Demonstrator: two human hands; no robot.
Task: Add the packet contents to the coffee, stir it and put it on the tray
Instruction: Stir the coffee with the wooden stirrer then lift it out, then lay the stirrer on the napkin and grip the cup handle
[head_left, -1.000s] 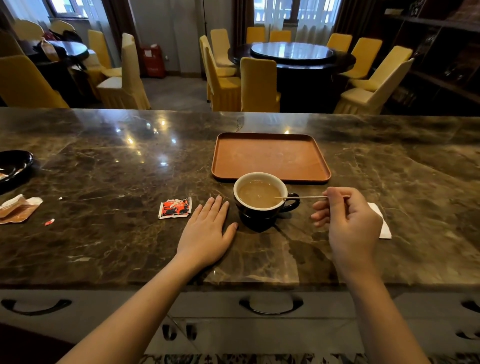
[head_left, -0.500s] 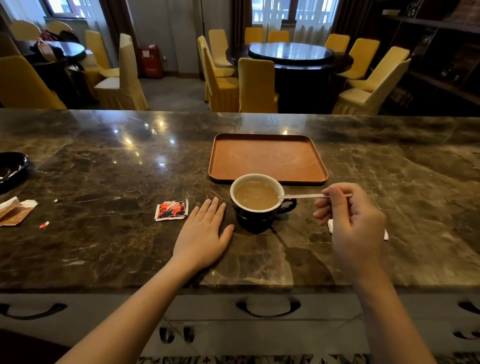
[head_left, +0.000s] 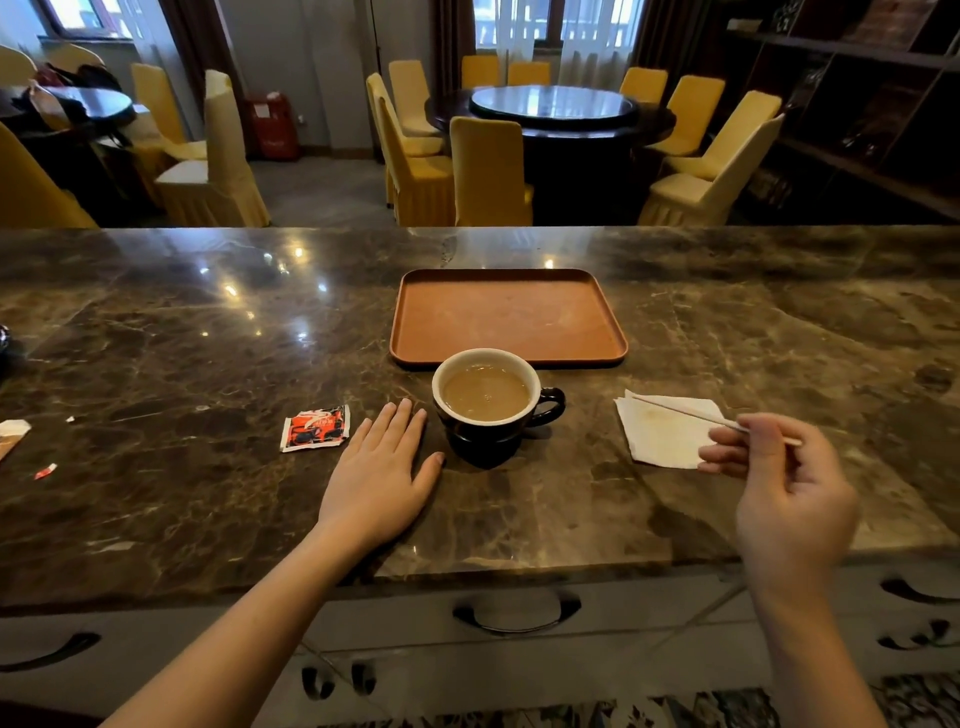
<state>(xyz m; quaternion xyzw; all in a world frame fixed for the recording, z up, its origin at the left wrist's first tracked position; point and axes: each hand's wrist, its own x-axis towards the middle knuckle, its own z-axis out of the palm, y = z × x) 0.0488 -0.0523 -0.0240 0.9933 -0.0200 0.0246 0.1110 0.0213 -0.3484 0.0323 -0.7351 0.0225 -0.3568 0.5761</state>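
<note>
Now we are pinching stirrer (head_left: 696, 414) in right hand (head_left: 779, 483) over napkin (head_left: 660, 431), right of cup (head_left: 488, 410); left hand (head_left: 382, 467) lying flat, released, nearer cup; tray (head_left: 506, 317) lying just above cup, frame centre.

— Where's the stirrer (head_left: 696, 414)?
— Pinched in the right hand (head_left: 779, 483), lying over the napkin (head_left: 660, 436).
— And the coffee cup (head_left: 491, 405)?
— On the counter (head_left: 156, 364), just before the tray (head_left: 506, 317), left hand (head_left: 382, 467) flat beside it, packet (head_left: 315, 428) near.
</note>
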